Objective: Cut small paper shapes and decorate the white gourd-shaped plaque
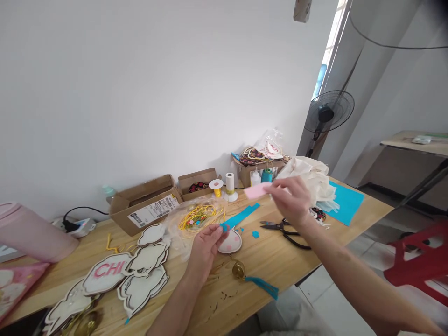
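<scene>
Fabric strip (244, 216) is being pinched by our left hand (206, 247), pink piece (256, 190) by our right hand (293, 199), between table (206, 312) edges; a low reach could be sweeping the near-edge tassel (265, 286) off.

Pink letters "CHI" (109, 269) on a white plaque (105, 283) (label (154, 211) on a cardboard box (145, 204) illegible)

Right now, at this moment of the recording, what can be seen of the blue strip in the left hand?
The blue strip is narrow, flat and bright, felt-like in look, its far end seemingly uneven. The left hand pinches its near end; the rest slants away to the right over the wooden table. Whether the far end touches the tabletop is unclear.
</scene>
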A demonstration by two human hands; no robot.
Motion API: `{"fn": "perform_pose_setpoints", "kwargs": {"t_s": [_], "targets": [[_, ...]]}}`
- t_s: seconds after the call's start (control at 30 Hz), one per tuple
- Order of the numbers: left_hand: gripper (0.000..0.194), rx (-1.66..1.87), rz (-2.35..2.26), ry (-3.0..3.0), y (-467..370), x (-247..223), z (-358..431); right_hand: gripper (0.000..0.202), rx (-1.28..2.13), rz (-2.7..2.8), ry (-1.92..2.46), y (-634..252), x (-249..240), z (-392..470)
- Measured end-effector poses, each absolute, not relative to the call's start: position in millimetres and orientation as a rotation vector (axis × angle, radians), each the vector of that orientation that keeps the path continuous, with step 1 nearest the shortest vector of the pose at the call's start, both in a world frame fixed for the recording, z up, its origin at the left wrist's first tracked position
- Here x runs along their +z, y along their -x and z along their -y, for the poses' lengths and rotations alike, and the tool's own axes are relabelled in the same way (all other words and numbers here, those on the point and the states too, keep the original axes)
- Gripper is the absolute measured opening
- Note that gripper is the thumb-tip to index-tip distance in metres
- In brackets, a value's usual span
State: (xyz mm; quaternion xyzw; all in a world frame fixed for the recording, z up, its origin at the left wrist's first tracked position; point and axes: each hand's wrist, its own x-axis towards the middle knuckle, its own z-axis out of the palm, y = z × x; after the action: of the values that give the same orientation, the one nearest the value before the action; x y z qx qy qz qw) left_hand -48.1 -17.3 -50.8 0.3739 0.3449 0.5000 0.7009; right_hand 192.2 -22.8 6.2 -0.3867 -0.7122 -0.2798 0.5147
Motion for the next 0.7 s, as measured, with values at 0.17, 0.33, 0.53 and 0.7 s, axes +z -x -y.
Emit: {"fn": "perform_pose_setpoints", "kwargs": {"t_s": [0.17,0.33,0.53,0.7], "targets": [[0.011,0.895,-0.456,-0.595,50.6,-45.1,28.0,0.023,-0.7,2.21,0.57,-145.0,-17.5,31.4],[0.01,0.948,-0.513,-0.618,53.1,-45.4,24.5,0.022,-0.784,2.288,0.182,-121.6,-22.9,13.1],[0.019,1.213,-0.794,-0.716,54.1,-45.9,14.3,0.017,-0.664,2.153,0.326,-123.6,-36.3,-2.7],[0.018,1.337,-0.878,-0.67,51.2,-41.4,13.5,0.012,-0.265,1.934,0.678,-130.5,-39.2,-3.5]]}}
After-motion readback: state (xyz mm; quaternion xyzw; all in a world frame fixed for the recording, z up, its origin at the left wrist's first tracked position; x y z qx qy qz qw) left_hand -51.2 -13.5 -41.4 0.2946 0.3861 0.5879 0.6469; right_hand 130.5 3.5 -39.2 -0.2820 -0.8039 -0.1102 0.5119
